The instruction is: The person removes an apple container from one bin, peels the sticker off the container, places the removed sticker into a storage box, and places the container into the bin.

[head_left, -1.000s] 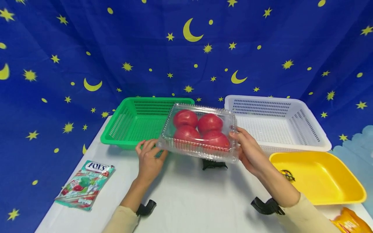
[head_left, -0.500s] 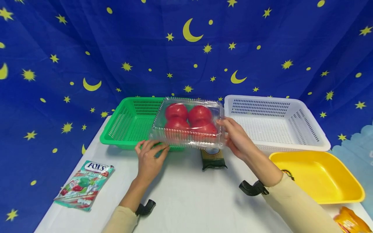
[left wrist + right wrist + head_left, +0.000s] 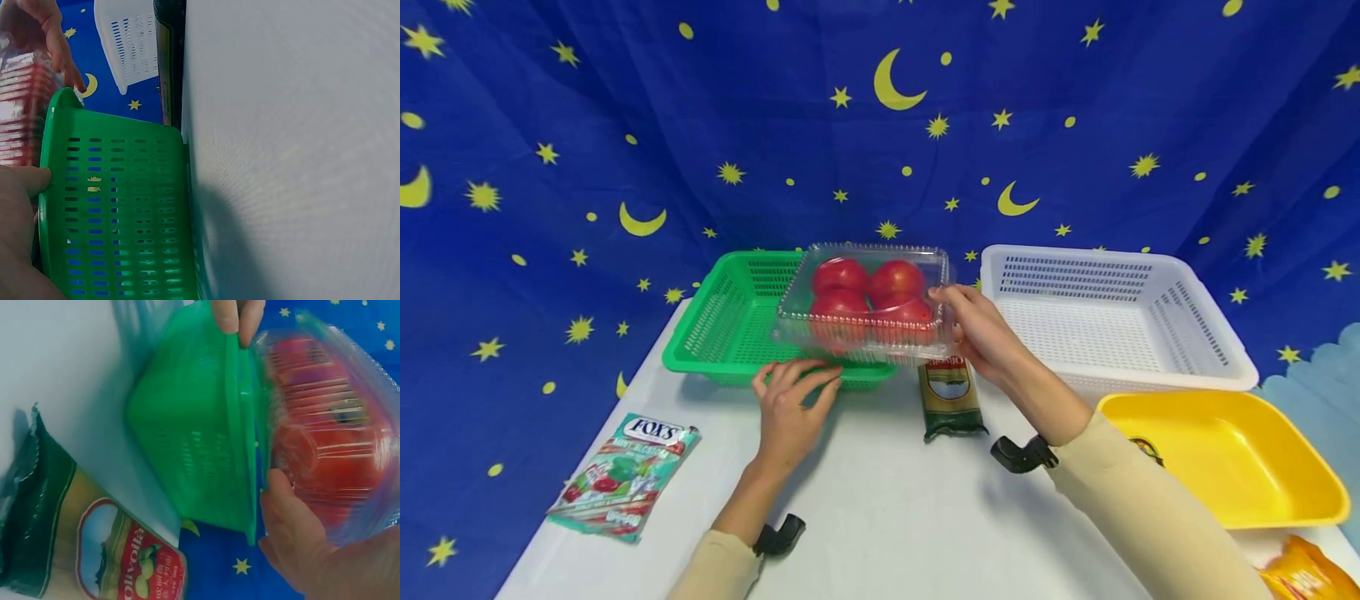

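My right hand [image 3: 988,337] holds a clear plastic box [image 3: 865,333] of round red tomatoes [image 3: 897,283] by its right side. Slightly tilted, the box hangs over the right part of a green basket [image 3: 700,365]. With thumb and fingers my left hand [image 3: 790,408] pinches the near rim of this basket. The left wrist view shows the left thumb [image 3: 34,180] against the rim's outer side. In the right wrist view the right hand [image 3: 300,544] lies along the box's side, and the box [image 3: 350,444] is beyond the basket rim.
An Olivoilà packet [image 3: 951,404] lies right of the green basket. A white basket [image 3: 1120,379] stands at the back right, a yellow tub [image 3: 1240,458] in front of it. At left lies a Fox's candy bag [image 3: 625,479], at bottom right an orange packet [image 3: 1303,571].
My right hand has carried the box left and away from me, over the green basket. More of the Olivoilà packet shows. The left hand has stayed at the rim.
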### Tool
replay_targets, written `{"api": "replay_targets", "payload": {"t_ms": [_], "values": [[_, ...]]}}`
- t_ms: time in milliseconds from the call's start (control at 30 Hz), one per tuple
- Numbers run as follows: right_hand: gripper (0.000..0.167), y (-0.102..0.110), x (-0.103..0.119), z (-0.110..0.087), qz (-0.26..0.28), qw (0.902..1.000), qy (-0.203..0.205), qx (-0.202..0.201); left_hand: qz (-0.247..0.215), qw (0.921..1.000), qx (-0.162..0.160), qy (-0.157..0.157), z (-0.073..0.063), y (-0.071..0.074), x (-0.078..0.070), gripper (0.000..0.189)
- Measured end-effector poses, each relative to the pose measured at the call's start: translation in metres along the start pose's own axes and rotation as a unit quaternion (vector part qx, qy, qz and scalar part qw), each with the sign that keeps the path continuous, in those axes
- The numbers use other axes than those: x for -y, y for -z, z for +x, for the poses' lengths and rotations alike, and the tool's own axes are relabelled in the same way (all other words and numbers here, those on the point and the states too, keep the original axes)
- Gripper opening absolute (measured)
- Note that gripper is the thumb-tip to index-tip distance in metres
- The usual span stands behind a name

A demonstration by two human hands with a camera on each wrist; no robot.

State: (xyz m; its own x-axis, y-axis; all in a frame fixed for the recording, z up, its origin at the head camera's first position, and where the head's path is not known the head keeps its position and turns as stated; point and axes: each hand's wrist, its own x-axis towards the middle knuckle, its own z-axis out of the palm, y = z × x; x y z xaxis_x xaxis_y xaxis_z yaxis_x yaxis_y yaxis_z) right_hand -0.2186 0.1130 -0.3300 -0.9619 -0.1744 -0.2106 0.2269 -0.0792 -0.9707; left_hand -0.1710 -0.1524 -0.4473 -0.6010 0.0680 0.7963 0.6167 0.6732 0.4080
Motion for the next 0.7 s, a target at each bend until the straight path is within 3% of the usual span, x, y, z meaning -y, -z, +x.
{"api": "replay_targets", "payload": {"t_ms": [200, 467, 700], "values": [[0.079, -0.01, 0.001, 0.011, -0.012, 0.9999, 0.004, -0.009, -0.002, 1.0, -0.002, -0.003, 0.001, 0.0, 0.002, 0.018], [0.081, -0.024, 0.002, 0.019, -0.07, 0.9974, -0.003, -0.015, -0.005, 1.0, 0.002, -0.008, 0.0, 0.0, 0.003, 0.017], [0.08, -0.039, 0.002, 0.025, -0.057, 0.9983, 0.0, -0.013, -0.003, 1.0, 0.008, -0.003, -0.002, 0.001, 0.004, 0.018]]}}
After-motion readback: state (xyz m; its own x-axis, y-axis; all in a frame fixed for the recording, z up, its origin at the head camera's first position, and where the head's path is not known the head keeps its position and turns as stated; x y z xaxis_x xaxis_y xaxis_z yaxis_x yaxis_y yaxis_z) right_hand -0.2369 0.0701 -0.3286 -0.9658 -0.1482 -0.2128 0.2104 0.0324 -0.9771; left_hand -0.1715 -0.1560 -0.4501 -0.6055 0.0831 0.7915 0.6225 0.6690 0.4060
